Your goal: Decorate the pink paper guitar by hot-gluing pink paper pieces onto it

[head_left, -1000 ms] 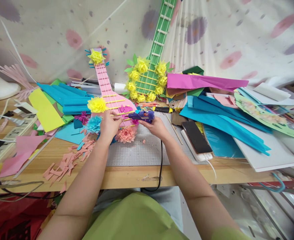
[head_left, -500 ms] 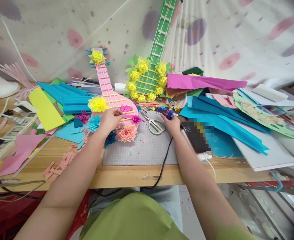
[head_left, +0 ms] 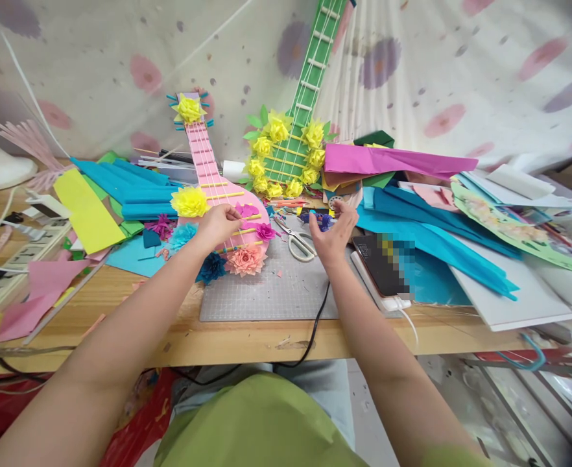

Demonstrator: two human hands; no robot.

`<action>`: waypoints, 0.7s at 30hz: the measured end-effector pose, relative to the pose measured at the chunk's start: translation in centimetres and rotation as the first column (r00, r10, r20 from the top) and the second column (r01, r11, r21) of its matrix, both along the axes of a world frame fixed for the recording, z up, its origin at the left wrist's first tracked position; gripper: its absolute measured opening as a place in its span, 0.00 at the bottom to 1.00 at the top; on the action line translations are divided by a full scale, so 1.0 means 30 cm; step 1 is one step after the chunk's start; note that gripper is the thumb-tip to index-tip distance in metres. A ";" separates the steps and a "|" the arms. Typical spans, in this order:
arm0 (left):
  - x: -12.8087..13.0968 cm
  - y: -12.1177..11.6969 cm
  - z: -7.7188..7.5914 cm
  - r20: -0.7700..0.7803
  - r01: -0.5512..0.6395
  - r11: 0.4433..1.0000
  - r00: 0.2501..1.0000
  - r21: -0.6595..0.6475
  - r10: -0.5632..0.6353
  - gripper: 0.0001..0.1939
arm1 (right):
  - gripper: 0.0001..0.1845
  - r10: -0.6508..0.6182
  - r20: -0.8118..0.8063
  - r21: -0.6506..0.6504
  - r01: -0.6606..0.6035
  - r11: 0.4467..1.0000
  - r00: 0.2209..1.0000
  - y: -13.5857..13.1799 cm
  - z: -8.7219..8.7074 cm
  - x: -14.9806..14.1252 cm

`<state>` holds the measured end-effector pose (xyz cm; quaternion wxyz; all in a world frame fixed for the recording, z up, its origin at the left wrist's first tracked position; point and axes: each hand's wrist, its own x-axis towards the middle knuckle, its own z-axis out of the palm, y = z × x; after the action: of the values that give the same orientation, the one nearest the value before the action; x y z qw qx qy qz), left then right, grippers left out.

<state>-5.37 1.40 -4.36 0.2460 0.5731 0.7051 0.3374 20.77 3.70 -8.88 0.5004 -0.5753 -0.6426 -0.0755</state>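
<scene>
A pink paper lute-shaped instrument [head_left: 261,217] leans upright on the desk, with white strings, yellow bars and paper flowers. My left hand [head_left: 218,226] is closed over its front, fingertips pinched at a magenta paper flower [head_left: 248,209]; the grip itself is partly hidden. A second magenta flower [head_left: 265,231] and a coral flower [head_left: 246,259] sit lower on the body. My right hand [head_left: 337,233] has its fingers spread around a blue-purple glue gun [head_left: 321,221] lying on the desk, not closed on it. Beside that hand lie white-handled scissors [head_left: 301,245].
A grey cutting mat [head_left: 266,301] covers the desk's front middle, with a black cord [head_left: 315,324] across it. A phone [head_left: 381,263] lies to the right near blue crepe paper [head_left: 427,243]. Behind stands a green paper instrument [head_left: 293,152] with yellow flowers.
My right hand has let go of the glue gun and opened its fingers, rising slightly. My left hand has shifted slightly up and right at the pink instrument.
</scene>
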 end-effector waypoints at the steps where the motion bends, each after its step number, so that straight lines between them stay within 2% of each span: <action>1: 0.000 -0.001 0.005 0.007 0.000 1.000 1.000 0.009 0.000 0.05 | 0.28 0.041 0.003 -0.008 -0.041 0.999 0.999 -0.008 0.020 -0.026; 3: 0.002 -0.003 0.012 0.016 -0.001 1.000 1.000 0.016 0.001 0.06 | 0.22 0.134 -0.051 -0.060 -0.137 0.989 0.990 -0.005 0.050 -0.084; 5: 0.004 -0.004 0.015 0.008 -0.004 1.000 1.000 0.021 0.004 0.06 | 0.18 0.264 -0.187 -0.191 -0.299 0.935 0.946 0.026 0.058 -0.145; 6: 0.005 -0.003 0.015 0.000 -0.005 1.000 1.000 0.023 0.005 0.07 | 0.17 0.305 -0.288 -0.280 -0.384 0.880 0.908 0.050 0.054 -0.175; 7: 0.005 -0.001 0.014 -0.010 -0.009 1.000 1.000 0.025 0.009 0.07 | 0.15 0.321 -0.394 -0.382 -0.471 0.795 0.861 0.075 0.046 -0.205; 9: 0.004 0.004 0.009 -0.021 -0.017 1.000 1.000 0.024 0.017 0.07 | 0.11 0.250 -0.586 -0.514 -0.591 0.621 0.771 0.121 0.024 -0.262; 11: 0.000 0.011 0.003 -0.013 -0.017 1.000 1.000 0.017 0.017 0.07 | 0.10 0.155 -0.734 -0.515 -0.691 0.507 0.661 0.150 0.001 -0.309; 12: -0.003 0.015 0.001 -0.007 -0.016 1.000 1.000 0.019 0.016 0.07 | 0.10 0.117 -0.785 -0.495 -0.730 0.472 0.608 0.158 -0.008 -0.327; 14: -0.010 0.021 -0.002 0.001 -0.010 0.999 1.000 0.038 0.010 0.07 | 0.10 0.074 -0.845 -0.447 -0.777 0.442 0.529 0.161 -0.024 -0.350; 15: -0.014 0.024 -0.002 0.004 -0.009 0.999 1.000 0.048 0.009 0.07 | 0.10 0.073 -0.856 -0.431 -0.784 0.445 0.512 0.160 -0.030 -0.355; 21: -0.009 0.041 0.014 0.096 0.005 0.997 0.995 0.082 -0.013 0.07 | 0.16 0.182 -0.805 -0.397 -0.741 0.542 0.564 0.176 -0.050 -0.332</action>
<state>-5.63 2.63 -3.94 0.2575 0.5689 0.6754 0.3921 10.80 8.99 -10.37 0.4371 -0.4917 -0.5246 0.5403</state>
